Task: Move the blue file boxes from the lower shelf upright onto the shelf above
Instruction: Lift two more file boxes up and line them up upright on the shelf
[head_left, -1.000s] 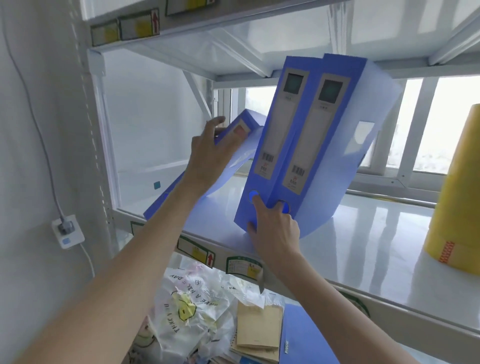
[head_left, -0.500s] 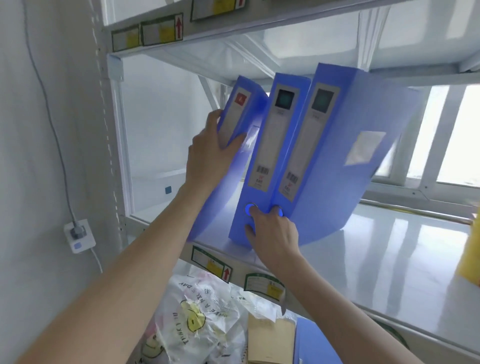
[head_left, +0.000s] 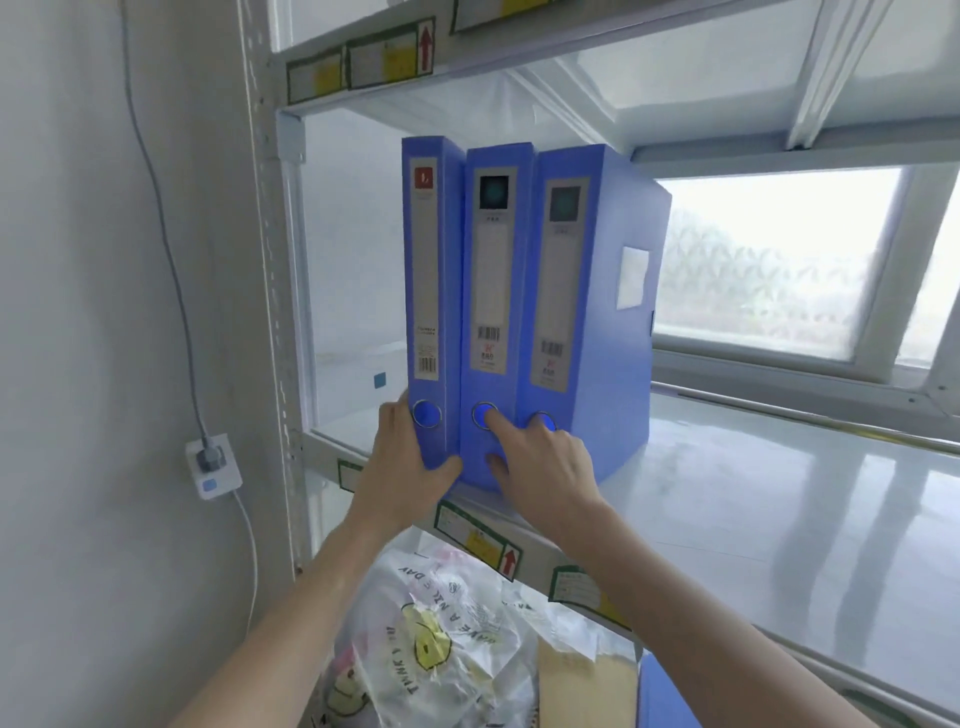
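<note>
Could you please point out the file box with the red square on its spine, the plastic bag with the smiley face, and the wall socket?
red-label file box (head_left: 427, 270): head view, middle of spine.
smiley plastic bag (head_left: 441, 639): head view, printed front.
wall socket (head_left: 213, 465): head view, white faceplate.

Below my hands I am reading "HAVE A NICE DAY" and "THINK" on the plastic bag (head_left: 436, 644). Barcodes are showing on the spines of the file boxes (head_left: 498, 291) above my fingers, their small print staying too blurred to read.
</note>
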